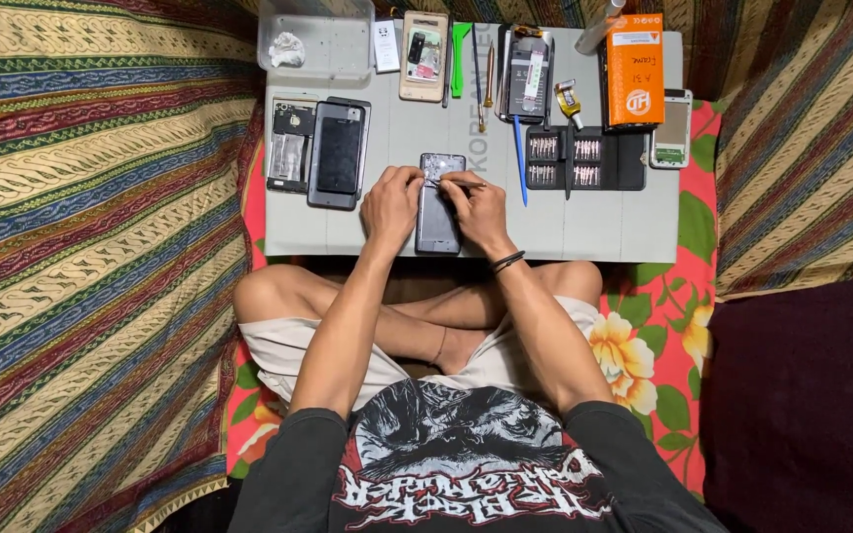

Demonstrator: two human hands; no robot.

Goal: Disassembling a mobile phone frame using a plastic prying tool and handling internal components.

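Seen from above, a person sits cross-legged at a low grey surface [584, 232] with an opened smartphone [439, 212] lying back-up near its front edge. The left hand [392, 202] is closed around the phone's left side, pinning it flat; the right hand [476, 207] grips a slim screwdriver [458, 184], its tip resting on the exposed upper part of the phone. To the left lie a dark phone screen [339, 153] and, just beside it, a stripped phone frame [291, 146]. A black screwdriver-bit case [584, 158] sits open to the right, with a blue pry tool [520, 163] between it and the hands. Along the far edge stand a clear plastic box [314, 39], another opened phone [424, 57], a green pry tool [459, 54] and an orange carton [636, 67]. Striped patterned cloth [91, 247] surrounds the surface.
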